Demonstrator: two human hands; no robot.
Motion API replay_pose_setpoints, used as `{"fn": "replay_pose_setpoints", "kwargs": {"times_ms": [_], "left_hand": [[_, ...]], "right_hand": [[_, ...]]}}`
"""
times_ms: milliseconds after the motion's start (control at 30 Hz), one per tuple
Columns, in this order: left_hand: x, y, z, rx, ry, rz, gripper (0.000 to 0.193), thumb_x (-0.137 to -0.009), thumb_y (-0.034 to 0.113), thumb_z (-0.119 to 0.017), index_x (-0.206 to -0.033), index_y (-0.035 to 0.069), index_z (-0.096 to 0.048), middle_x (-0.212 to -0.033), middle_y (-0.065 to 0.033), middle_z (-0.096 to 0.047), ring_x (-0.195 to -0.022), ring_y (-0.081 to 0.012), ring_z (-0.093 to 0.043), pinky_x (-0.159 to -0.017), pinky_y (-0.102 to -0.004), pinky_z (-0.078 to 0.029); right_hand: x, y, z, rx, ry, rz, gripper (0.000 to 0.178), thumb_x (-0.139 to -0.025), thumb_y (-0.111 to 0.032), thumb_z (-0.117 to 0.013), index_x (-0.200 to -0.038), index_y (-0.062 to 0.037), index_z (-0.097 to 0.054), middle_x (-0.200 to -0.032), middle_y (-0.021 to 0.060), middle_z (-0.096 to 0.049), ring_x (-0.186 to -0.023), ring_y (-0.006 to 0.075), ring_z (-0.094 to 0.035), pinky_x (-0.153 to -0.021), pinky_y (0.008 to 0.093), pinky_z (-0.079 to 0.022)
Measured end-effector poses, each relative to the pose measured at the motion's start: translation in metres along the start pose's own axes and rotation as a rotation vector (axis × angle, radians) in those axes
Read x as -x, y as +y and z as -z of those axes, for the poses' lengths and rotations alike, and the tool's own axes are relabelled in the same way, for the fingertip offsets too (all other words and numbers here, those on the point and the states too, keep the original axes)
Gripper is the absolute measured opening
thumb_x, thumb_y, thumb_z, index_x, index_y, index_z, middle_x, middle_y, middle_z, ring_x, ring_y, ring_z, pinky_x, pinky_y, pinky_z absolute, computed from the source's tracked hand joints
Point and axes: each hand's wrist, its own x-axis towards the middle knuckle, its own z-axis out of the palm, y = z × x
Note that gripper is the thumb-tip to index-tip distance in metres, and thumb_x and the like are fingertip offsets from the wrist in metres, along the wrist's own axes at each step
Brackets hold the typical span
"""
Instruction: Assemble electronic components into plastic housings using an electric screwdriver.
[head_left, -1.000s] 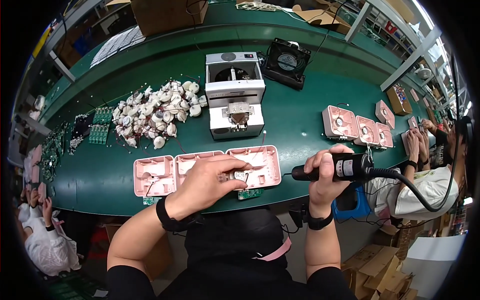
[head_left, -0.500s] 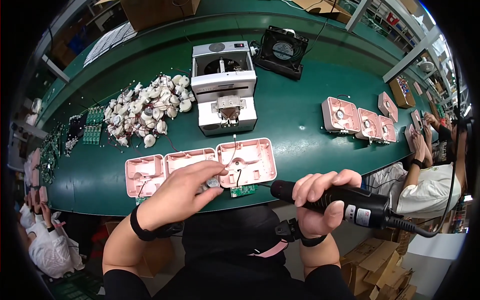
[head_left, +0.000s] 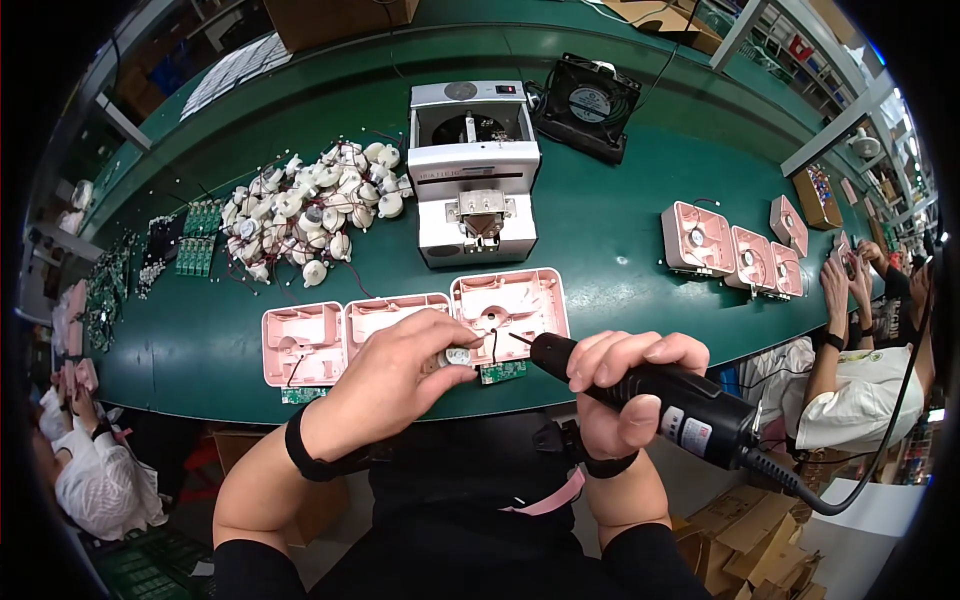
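1. At the near edge of the long green workbench (head_left: 620,240), the left hand (head_left: 400,365) pinches a small round white part (head_left: 458,356) over three pink moulded plastic shells (head_left: 505,308).
2. At 3 o'clock from it, the right hand (head_left: 625,385) is wrapped around a black corded electric screwdriver (head_left: 680,405), tip pointing to 10 o'clock.
3. At 12 o'clock stands a grey box-shaped machine (head_left: 475,170); at 10 o'clock lies a pile of white round parts (head_left: 300,215).

A factory assembly line: a long green counter (head_left: 620,240) carries a heap of small white motors (head_left: 305,215), green circuit boards (head_left: 197,240) near its left end, rows of identical pink plastic housings (head_left: 400,320) along its near edge, a grey screw feeder machine (head_left: 475,170) and a black fan (head_left: 585,105); other workers (head_left: 860,330) sit alongside, with cardboard boxes (head_left: 745,545) beneath
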Motion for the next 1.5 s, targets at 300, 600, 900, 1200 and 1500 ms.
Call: {"fn": "replay_pose_setpoints", "kwargs": {"times_ms": [300,600,900,1200,1500], "left_hand": [[-0.035,-0.001,-0.022,-0.063,0.107,0.016,0.037,-0.078,0.013,-0.083,-0.111,0.002,-0.070,-0.096,-0.0091,-0.069,-0.091,-0.0220,-0.067,-0.073,-0.0336,-0.055],[-0.042,-0.012,-0.045,-0.424,0.191,-0.186,0.041,-0.075,0.015,-0.081,-0.113,0.004,-0.068,-0.103,-0.0086,-0.069,-0.099,-0.0273,-0.064,-0.085,-0.0385,-0.054],[-0.047,-0.017,-0.043,-0.553,0.246,-0.216,0.045,-0.071,0.015,-0.084,-0.112,0.006,-0.068,-0.107,-0.0063,-0.067,-0.107,-0.0260,-0.059,-0.091,-0.0388,-0.046],[-0.044,-0.030,-0.043,-0.484,0.238,-0.212,0.044,-0.074,0.017,-0.081,-0.114,0.005,-0.067,-0.109,-0.0078,-0.066,-0.111,-0.0264,-0.057,-0.096,-0.0403,-0.044],[-0.018,-0.028,-0.031,-0.444,0.232,-0.280,0.042,-0.085,0.022,-0.074,-0.121,0.004,-0.063,-0.124,-0.0126,-0.061,-0.128,-0.0306,-0.051,-0.109,-0.0437,-0.041]], "right_hand": [[0.008,-0.029,0.019,0.019,0.063,0.021,0.060,-0.088,-0.046,-0.077,-0.114,-0.0099,-0.038,-0.079,0.0081,-0.058,-0.063,0.0209,-0.061,-0.064,0.0374,-0.054],[0.013,-0.039,0.025,0.122,0.077,0.081,0.053,-0.092,-0.046,-0.072,-0.113,-0.0090,-0.040,-0.074,0.0055,-0.054,-0.055,0.0198,-0.058,-0.056,0.0339,-0.051],[-0.005,-0.054,0.021,0.142,0.017,0.072,0.054,-0.091,-0.046,-0.074,-0.114,-0.0100,-0.041,-0.074,0.0054,-0.054,-0.055,0.0198,-0.058,-0.055,0.0341,-0.050],[-0.103,-0.012,-0.046,-0.023,-0.115,0.074,0.031,-0.098,-0.026,-0.065,-0.112,-0.0044,-0.047,-0.073,0.0069,-0.054,-0.052,0.0193,-0.053,-0.053,0.0349,-0.048],[-0.138,0.047,-0.083,0.135,-0.175,-0.019,0.018,-0.096,-0.014,-0.064,-0.099,0.0013,-0.056,-0.065,0.0074,-0.055,-0.050,0.0175,-0.056,-0.050,0.0298,-0.047]]}}
